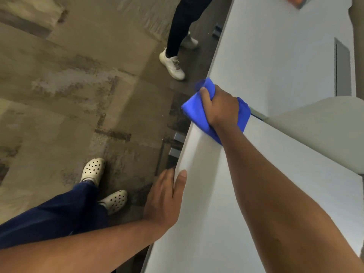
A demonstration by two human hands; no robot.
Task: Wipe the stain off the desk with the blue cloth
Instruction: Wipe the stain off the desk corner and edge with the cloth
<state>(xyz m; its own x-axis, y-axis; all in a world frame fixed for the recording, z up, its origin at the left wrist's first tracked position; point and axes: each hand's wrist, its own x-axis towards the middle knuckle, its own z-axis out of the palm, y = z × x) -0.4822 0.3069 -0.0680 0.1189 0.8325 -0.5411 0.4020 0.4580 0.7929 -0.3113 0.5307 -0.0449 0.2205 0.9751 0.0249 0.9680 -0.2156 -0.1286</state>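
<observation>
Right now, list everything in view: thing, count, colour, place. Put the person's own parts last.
blue cloth: one, blue, bunched at the desk's left edge, partly overhanging it, under the right hand.
desk: one, pale grey, running up the right side of the view.
panel: one, off-white, curved, standing across the desk beyond the cloth.
floor: brownish carpet with worn patches, left of the desk.
bystander's leg: one clearly seen, black trousers, white sneakers, top centre.
orange object: one, top right edge, too cropped to identify.
clogs: two, cream, on the floor, worn by the person.
trousers: dark blue, bottom left.
left hand: grip on the desk edge.
right hand: grip closed on the cloth.
</observation>
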